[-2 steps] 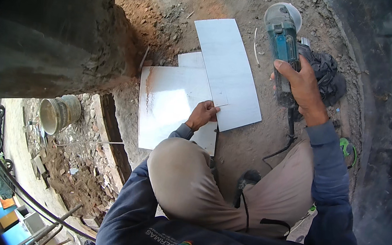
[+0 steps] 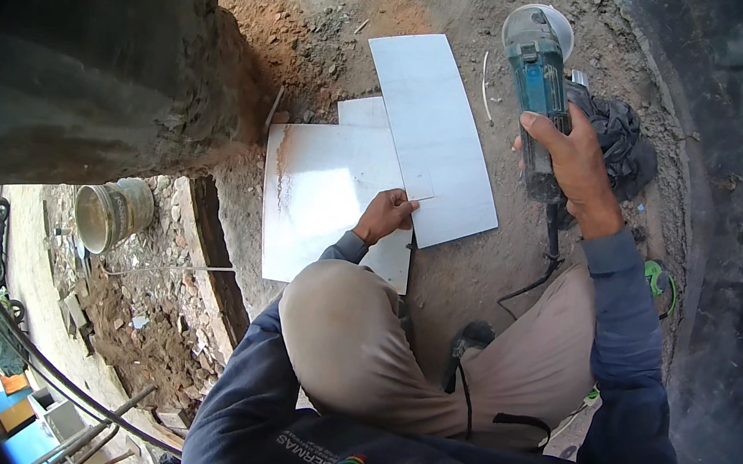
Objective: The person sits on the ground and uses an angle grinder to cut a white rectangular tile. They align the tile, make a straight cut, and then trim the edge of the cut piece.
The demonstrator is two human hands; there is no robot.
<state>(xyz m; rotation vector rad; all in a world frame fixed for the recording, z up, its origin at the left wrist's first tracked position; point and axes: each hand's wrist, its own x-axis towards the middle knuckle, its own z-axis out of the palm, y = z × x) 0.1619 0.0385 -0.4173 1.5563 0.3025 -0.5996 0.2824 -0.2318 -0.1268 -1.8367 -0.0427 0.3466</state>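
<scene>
1. The long white panel (image 2: 437, 137) lies ahead of the person, overlapping a wider white panel (image 2: 329, 198); its long axis runs from far left to near right, and a corner of a third pale piece (image 2: 362, 113) shows beyond them.
2. The left hand (image 2: 384, 218) is the nearer one: it is at the long panel's near-left edge, thumb and fingers drawn together in what looks like a pinch, just beside a faint line (image 2: 421, 199) on the surface.
3. The right hand (image 2: 578, 164) is wrapped around the body of a teal and black angle grinder (image 2: 539, 77), to the right of the long panel and apart from it. The tool's head points away from the person, its length roughly parallel to the panel's.
4. The left fingertips are tucked from sight, so how far they reach under the edge cannot be told. Most right-hand fingers are behind the grinder. Its pale disc (image 2: 562, 31) is partly covered by the head; whether it spins is unclear. The knee (image 2: 343, 332) cuts off the wider panel's near edge.
</scene>
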